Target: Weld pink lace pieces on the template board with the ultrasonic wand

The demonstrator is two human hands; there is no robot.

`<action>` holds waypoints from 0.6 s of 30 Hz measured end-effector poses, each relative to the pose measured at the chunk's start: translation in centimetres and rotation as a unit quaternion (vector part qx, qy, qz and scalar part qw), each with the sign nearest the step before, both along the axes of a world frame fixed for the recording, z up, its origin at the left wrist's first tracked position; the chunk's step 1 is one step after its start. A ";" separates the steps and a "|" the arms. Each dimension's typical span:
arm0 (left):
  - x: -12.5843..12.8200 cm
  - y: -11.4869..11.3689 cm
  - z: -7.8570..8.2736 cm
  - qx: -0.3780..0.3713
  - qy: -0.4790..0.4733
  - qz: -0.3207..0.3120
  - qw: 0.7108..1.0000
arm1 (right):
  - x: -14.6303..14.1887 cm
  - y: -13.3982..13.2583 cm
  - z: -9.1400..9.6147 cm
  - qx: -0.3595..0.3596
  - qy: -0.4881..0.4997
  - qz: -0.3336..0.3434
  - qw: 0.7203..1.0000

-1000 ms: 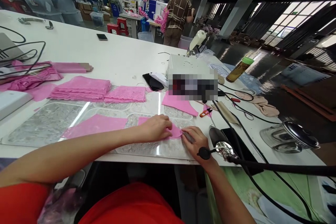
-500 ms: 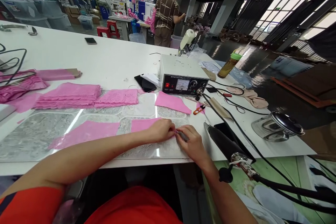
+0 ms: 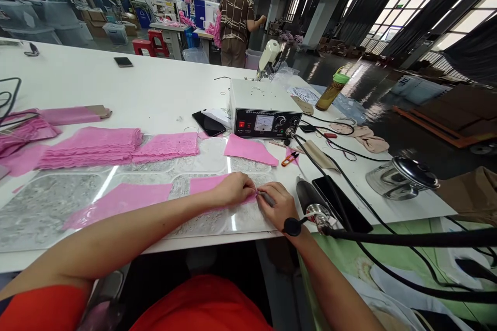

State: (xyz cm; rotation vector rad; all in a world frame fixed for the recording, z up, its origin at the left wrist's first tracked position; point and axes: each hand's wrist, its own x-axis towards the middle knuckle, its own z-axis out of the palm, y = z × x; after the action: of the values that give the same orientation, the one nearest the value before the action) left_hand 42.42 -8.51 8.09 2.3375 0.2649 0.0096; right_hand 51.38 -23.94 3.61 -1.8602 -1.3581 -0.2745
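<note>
Because the pink cloth (image 3: 204,184) looks thin, it might crease or slip if one hand pulls harder. It lies mostly left of the fingers, with its right end between the two hands. The left hand (image 3: 234,189) and right hand (image 3: 278,206) both look pinched narrow on that end. Just right, a black tool (image 3: 308,195) could get bumped if the right wrist swings out.

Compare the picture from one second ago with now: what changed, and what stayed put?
The left hand has moved right along the pink fabric piece, now close beside the right hand at the piece's right end. The orange snips, lidded jar and tall pink fabric stack stayed put.
</note>
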 end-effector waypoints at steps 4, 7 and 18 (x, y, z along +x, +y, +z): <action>0.2 0.1 0.2 -0.049 -0.007 0.024 0.998 | 0.0 -0.1 0.2 0.004 -0.002 0.008 1.000; 0.2 0.4 0.8 -0.098 -0.021 0.053 0.994 | -0.1 -0.2 0.5 0.001 -0.011 0.019 1.000; -7.6 8.6 2.4 -0.315 -0.091 0.320 0.889 | 0.2 -1.0 0.3 -0.007 -0.082 0.041 0.996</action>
State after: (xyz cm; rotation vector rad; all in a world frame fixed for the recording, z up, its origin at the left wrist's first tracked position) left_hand 34.81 0.11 10.54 1.5075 0.8027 0.4039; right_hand 51.58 -24.96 3.88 -1.8208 -1.5458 -0.3843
